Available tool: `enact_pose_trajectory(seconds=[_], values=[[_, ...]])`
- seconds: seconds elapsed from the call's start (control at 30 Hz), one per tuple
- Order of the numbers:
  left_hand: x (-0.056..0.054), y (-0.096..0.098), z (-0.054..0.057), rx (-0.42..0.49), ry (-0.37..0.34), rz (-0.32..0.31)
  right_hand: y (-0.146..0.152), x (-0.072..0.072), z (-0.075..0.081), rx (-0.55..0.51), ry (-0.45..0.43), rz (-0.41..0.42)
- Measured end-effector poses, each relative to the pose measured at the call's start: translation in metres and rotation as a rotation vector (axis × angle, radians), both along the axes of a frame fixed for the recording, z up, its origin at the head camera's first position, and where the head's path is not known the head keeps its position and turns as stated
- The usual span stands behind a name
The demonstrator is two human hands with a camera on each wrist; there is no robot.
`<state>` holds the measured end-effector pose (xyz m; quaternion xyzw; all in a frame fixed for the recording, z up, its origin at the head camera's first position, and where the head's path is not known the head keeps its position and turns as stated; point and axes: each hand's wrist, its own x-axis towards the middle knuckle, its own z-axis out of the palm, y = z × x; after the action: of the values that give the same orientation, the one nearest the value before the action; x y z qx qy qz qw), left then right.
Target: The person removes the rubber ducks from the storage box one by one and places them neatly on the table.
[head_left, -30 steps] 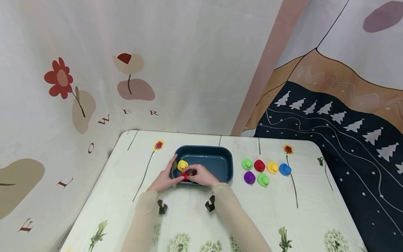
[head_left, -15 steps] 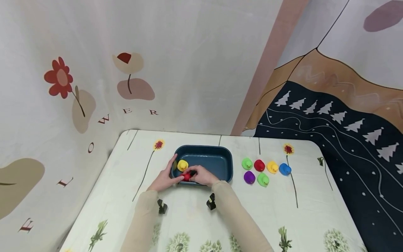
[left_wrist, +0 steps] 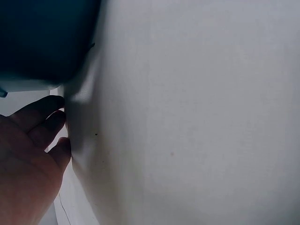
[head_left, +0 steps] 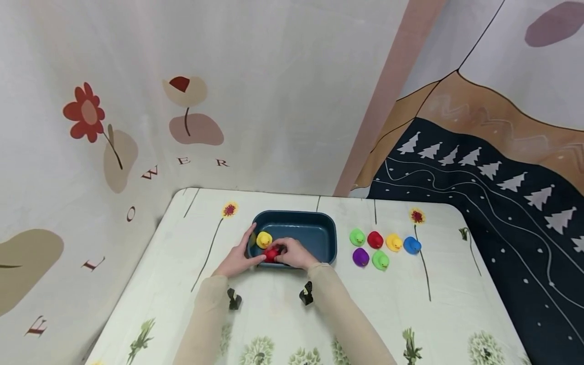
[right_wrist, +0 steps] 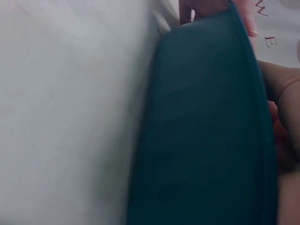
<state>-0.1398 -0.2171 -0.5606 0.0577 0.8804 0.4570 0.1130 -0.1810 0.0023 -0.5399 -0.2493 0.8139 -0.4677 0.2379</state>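
Observation:
In the head view, my left hand [head_left: 237,257] spans the near left corner of a dark blue tray [head_left: 326,219], holding it there. Its fingers lie along the outside of the left end and its thumb reaches the front rim. My right hand [head_left: 295,253] reaches over the front rim and pinches a red rubber duck [head_left: 271,255] low inside the tray, partly hidden by the fingers. Just behind that duck, a yellow rubber duck [head_left: 264,240] sits near the tray's left end. From the right wrist, the tray's front wall [right_wrist: 201,122] hides most of the right hand's fingers.
Right of the tray stand more rubber ducks in two loose rows: green [head_left: 357,237], red [head_left: 375,240], yellow [head_left: 394,242] and blue [head_left: 412,245] behind, purple [head_left: 361,257] and green [head_left: 380,260] in front. A flower-print cloth [head_left: 283,314] covers the table.
The red duck in my right fingers has turned and shifted slightly; the right hand stays over the front rim. My left hand, the tray and the other ducks keep their places.

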Motion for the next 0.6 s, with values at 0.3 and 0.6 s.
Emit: enact_pose_trajectory(seconds=[0.3,0.6], values=[[0.0,0.001,0.0,0.006,-0.018,0.003,0.018,0.004,0.012,-0.021,0.008,-0.066],[-0.002,0.0,-0.002,0.0,-0.019,0.006,0.034,0.009,0.025,-0.048,0.039,-0.11]])
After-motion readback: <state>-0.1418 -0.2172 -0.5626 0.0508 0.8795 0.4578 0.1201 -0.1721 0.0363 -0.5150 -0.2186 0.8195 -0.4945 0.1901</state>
